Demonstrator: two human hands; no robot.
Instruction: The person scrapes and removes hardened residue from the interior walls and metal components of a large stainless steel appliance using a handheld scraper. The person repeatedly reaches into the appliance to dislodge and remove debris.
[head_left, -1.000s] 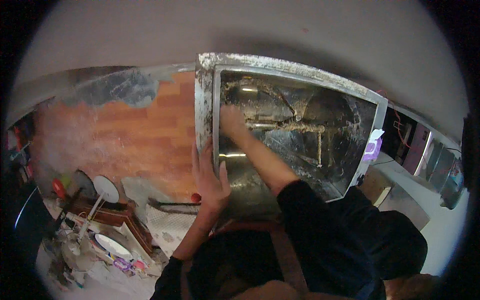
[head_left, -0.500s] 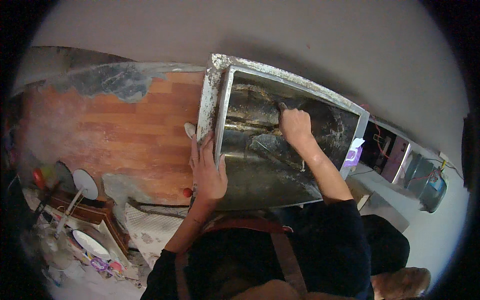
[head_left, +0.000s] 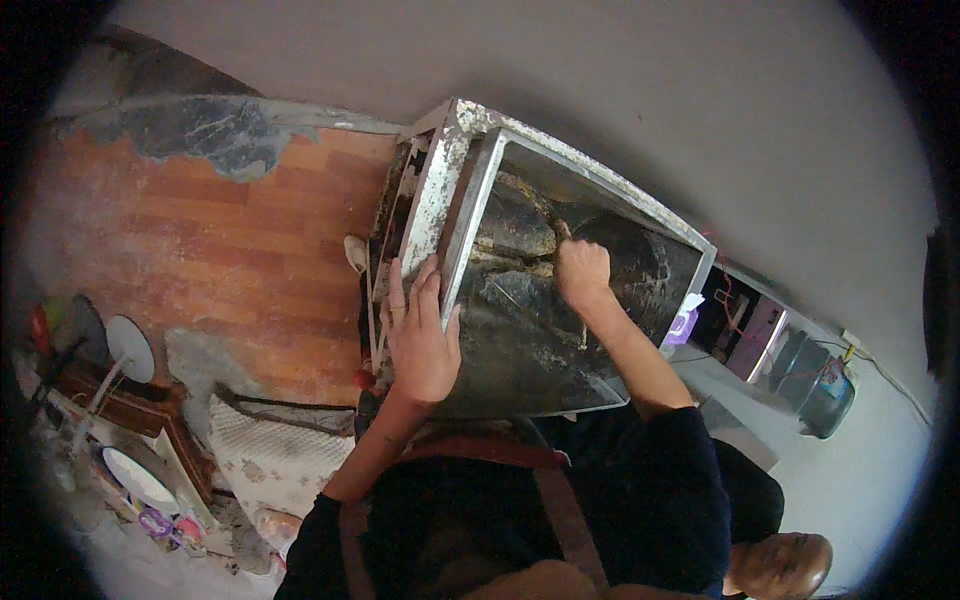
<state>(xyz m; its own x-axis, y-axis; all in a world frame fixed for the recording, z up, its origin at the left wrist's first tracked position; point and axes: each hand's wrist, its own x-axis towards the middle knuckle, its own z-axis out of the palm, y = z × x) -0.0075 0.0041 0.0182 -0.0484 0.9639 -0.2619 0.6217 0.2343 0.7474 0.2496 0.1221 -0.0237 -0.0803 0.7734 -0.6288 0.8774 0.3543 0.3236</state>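
A dark, grimy panel [head_left: 545,350] with a pale metal rim lies at a slant on a worn white metal frame [head_left: 437,190]. My left hand [head_left: 423,345] rests along its left edge with fingers stretched out, touching the rim and holding nothing. Over the panel's middle, my right hand [head_left: 583,272] is closed in a fist. Next to the fist a crusty brown strip [head_left: 540,205] runs up and left across the surface; whatever the fingers grip is hidden. Other brown crusted lines [head_left: 500,255] cross the panel.
A grey wall [head_left: 640,60] stands behind the frame. Wood-look flooring [head_left: 250,260] spreads to the left. A round white fan-like disc [head_left: 130,348] and a patterned cushion [head_left: 265,440] are at lower left. On the right are a large water bottle [head_left: 815,385] and a purple packet [head_left: 680,325].
My view has shifted, showing more of the frame's left side. The brown strip by my right fist now looks longer and raised. My left hand stays on the rim.
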